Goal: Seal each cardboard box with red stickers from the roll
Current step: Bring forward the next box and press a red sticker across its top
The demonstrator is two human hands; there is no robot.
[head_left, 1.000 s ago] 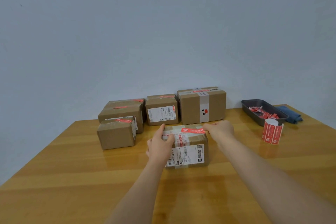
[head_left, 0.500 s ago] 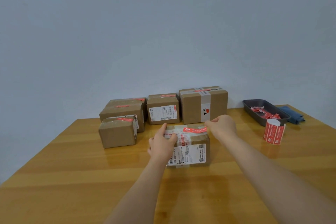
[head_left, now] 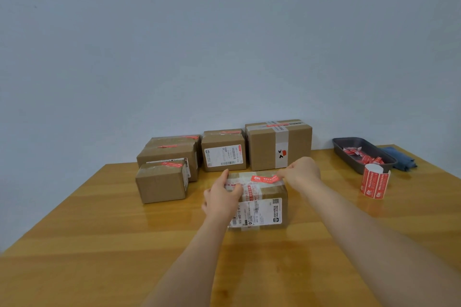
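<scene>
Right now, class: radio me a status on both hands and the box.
Left hand grips near box. Right hand pinches red sticker end on top. Sticker roll right, apart. Nothing obstructing.

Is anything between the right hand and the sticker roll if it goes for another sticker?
Nothing visible. The right hand is at the near box, and only bare table lies between it and the sticker roll; the dark tray sits behind.

dark tray (head_left: 349,152) (red scraps inside) | blue cloth (head_left: 401,161) beside it | wooden table (head_left: 99,244)
</scene>
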